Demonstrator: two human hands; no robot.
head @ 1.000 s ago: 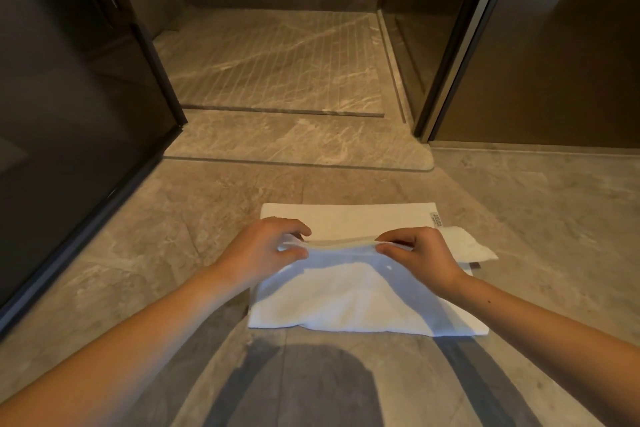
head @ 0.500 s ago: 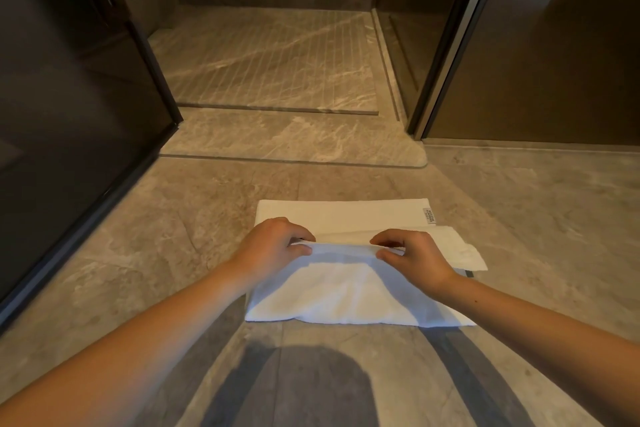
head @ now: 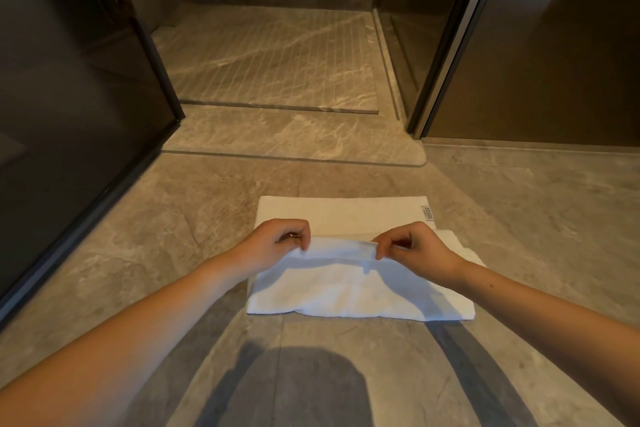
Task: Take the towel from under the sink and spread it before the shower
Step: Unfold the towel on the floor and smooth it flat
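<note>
We see a white terry towel (head: 353, 291) lying on the grey veined stone floor (head: 519, 218), still folded in layers, a rectangle with soft rumpled near layers and a flat far layer. A small grey label (head: 428, 212) sits at its far right corner. Our left hand (head: 277, 244) pinches the raised top-layer edge between thumb and fingertips, fingers curled shut on the cloth. Our right hand (head: 414, 246) does the same on the right end of that edge, closed on the fabric. The edge is lifted slightly off the layer beneath; it sags between the hands. The towel is near us, just short of the shower threshold (head: 294, 135), a smooth stone slab with a rounded right corner. Beyond it is the grooved, striped shower floor (head: 270, 59). Dark glossy glass panel (head: 69, 114) at left, dark-framed door (head: 450, 45) at right. Bare forearms, shadows on the near floor.
</note>
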